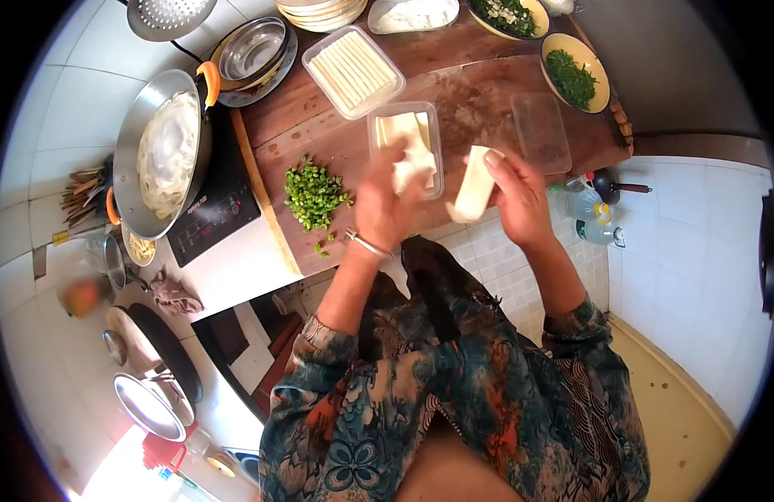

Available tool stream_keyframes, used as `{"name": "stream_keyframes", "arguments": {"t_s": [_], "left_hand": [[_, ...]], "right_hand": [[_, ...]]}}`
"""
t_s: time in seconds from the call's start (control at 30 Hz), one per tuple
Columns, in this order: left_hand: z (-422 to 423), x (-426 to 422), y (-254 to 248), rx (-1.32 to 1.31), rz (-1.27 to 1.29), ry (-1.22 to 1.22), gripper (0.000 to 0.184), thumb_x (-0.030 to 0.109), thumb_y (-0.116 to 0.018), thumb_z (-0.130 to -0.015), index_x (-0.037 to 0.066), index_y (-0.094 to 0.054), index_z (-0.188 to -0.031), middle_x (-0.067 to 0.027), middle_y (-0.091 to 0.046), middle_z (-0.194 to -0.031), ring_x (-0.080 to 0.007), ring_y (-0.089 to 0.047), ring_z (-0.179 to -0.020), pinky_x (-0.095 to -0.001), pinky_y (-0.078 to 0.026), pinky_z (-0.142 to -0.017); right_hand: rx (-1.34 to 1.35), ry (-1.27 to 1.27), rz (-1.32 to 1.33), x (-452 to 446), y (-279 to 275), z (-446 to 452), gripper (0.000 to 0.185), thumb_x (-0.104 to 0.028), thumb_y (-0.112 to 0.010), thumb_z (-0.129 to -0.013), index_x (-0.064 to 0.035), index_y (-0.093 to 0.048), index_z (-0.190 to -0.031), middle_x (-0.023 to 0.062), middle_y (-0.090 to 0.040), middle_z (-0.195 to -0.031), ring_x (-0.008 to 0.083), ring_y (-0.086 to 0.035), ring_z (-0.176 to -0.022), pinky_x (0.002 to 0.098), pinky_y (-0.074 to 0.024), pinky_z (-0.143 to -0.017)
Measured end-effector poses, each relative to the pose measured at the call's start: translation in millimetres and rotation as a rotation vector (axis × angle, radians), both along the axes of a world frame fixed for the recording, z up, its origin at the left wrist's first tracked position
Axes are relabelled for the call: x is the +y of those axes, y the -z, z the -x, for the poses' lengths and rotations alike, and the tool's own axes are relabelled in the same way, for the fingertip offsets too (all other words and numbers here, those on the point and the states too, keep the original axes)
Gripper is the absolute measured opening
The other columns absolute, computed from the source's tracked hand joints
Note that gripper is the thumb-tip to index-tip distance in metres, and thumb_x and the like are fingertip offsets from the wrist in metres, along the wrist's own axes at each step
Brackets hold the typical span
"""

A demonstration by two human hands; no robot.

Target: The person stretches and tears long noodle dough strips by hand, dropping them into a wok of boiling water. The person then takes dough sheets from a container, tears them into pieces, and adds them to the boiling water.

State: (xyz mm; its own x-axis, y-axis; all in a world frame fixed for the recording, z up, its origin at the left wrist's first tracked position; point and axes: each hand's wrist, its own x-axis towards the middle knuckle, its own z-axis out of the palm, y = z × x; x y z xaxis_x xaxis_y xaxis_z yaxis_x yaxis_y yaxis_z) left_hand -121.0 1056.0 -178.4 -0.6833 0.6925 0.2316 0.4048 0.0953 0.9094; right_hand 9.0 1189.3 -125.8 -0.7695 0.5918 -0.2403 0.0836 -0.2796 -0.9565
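My right hand [517, 194] is closed on a pale, flat dough strip [473, 186], which hangs tilted in front of the wooden board's edge. Over the near left part of a clear plastic container [438, 159] is my left hand [388, 201], blurred by motion, so its finger positions and any hold are unclear. Pale flat sheets [410, 134] lie inside that container. Behind it, another plastic container [353, 74] holds a row of pale strips. Chopped green pieces [314, 194] are heaped on the board left of my left hand.
A pan [165, 155] with pale food stands on the cooktop [215, 224] at left. Bowls of chopped greens [571, 79] are at the back right, near a clear plastic lid [541, 134]. Stacked metal bowls [253, 54] stand at the back left.
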Motion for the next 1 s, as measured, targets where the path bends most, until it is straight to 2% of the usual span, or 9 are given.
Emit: {"name": "stream_keyframes", "arguments": {"t_s": [0.07,0.13,0.17,0.4,0.47,0.67,0.8,0.97,1.0], "left_hand": [[-20.6,-4.5,-19.8,-0.438,-0.186,0.312,0.033,0.018,-0.058,-0.088,-0.006,-0.053,-0.111,-0.0061,-0.061,-0.089,-0.0131,-0.057,-0.083,-0.0273,-0.046,-0.071],[-29.6,-5.7,-16.3,-0.641,-0.176,0.317,0.033,0.020,-0.058,-0.088,-0.005,-0.053,-0.109,-0.0049,-0.060,-0.082,-0.0135,-0.058,-0.076,-0.0274,-0.047,-0.068],[-32.1,-6.3,-12.9,-0.746,-0.172,0.318,0.032,0.021,-0.059,-0.088,-0.004,-0.053,-0.108,-0.0044,-0.060,-0.079,-0.0137,-0.058,-0.073,-0.0275,-0.047,-0.067],[-21.6,-43.0,-29.1,-0.884,-0.045,0.339,0.019,0.008,-0.050,-0.091,-0.005,-0.056,-0.103,-0.0071,-0.062,-0.079,-0.0122,-0.060,-0.070,-0.0244,-0.049,-0.064],[-22.0,-58.7,-24.3,-0.753,-0.054,0.331,0.020,0.009,-0.047,-0.093,-0.005,-0.055,-0.103,-0.0066,-0.062,-0.081,-0.0121,-0.060,-0.070,-0.0244,-0.049,-0.065],[-22.1,-113.9,-38.2,-0.902,0.017,0.214,0.019,0.011,-0.046,-0.094,-0.006,-0.055,-0.098,-0.0092,-0.062,-0.078,-0.0128,-0.060,-0.065,-0.0249,-0.049,-0.059],[-28.5,-155.9,-25.9,-0.970,-0.077,0.011,0.014,0.007,-0.050,-0.091,-0.006,-0.055,-0.090,-0.0105,-0.062,-0.075,-0.0133,-0.059,-0.062,-0.0243,-0.049,-0.055],[-53.3,-210.2,1.5,-1.159,-0.484,-0.313,0.006,0.005,-0.058,-0.086,0.001,-0.054,-0.084,-0.0108,-0.063,-0.084,-0.0192,-0.061,-0.069,-0.0325,-0.052,-0.065],[-59.7,-221.5,3.6,-1.184,-0.587,-0.351,0.004,0.005,-0.057,-0.086,0.002,-0.055,-0.085,-0.0114,-0.063,-0.086,-0.0196,-0.061,-0.072,-0.0333,-0.052,-0.065]], "right_hand": [[0.076,-0.030,0.046,-8.4,2.8,9.0,0.028,-0.020,-0.049,-0.093,0.0027,-0.057,-0.108,0.0097,-0.062,-0.098,0.0114,-0.060,-0.083,0.0259,-0.0494,-0.073],[0.008,0.034,-0.113,-17.3,-7.0,20.5,0.026,-0.025,-0.052,-0.092,-0.0015,-0.062,-0.098,0.0012,-0.059,-0.081,0.0059,-0.055,-0.069,0.0194,-0.0446,-0.059],[0.057,0.049,-0.098,-18.6,-5.5,24.0,0.026,-0.024,-0.052,-0.092,-0.0016,-0.063,-0.099,0.0009,-0.060,-0.081,0.0054,-0.054,-0.069,0.0194,-0.0436,-0.060],[0.100,0.035,0.005,-35.4,12.3,36.4,0.025,-0.021,-0.057,-0.089,-0.0009,-0.064,-0.102,-0.0009,-0.061,-0.083,0.0050,-0.050,-0.071,0.0202,-0.0405,-0.065],[0.113,0.097,-0.090,-36.9,22.0,44.4,0.025,-0.021,-0.057,-0.088,0.0001,-0.064,-0.099,0.0004,-0.061,-0.085,0.0058,-0.052,-0.074,0.0201,-0.0402,-0.066],[0.245,0.027,0.146,-48.7,24.4,71.1,0.022,-0.019,-0.055,-0.088,0.0004,-0.065,-0.094,0.0019,-0.062,-0.085,0.0050,-0.050,-0.069,0.0187,-0.0378,-0.059],[0.187,-0.170,0.250,-71.4,31.2,82.4,0.022,-0.013,-0.055,-0.088,0.0020,-0.062,-0.102,0.0063,-0.063,-0.098,0.0089,-0.056,-0.084,0.0237,-0.0453,-0.070],[0.201,-0.192,0.251,-129.9,33.3,84.4,0.021,-0.009,-0.056,-0.087,0.0021,-0.061,-0.104,0.0059,-0.063,-0.098,0.0091,-0.059,-0.079,0.0233,-0.0502,-0.065],[0.207,-0.147,0.284,-146.7,30.0,85.4,0.020,-0.012,-0.060,-0.086,0.0007,-0.063,-0.101,0.0044,-0.063,-0.089,0.0088,-0.059,-0.072,0.0207,-0.0485,-0.060]]}}
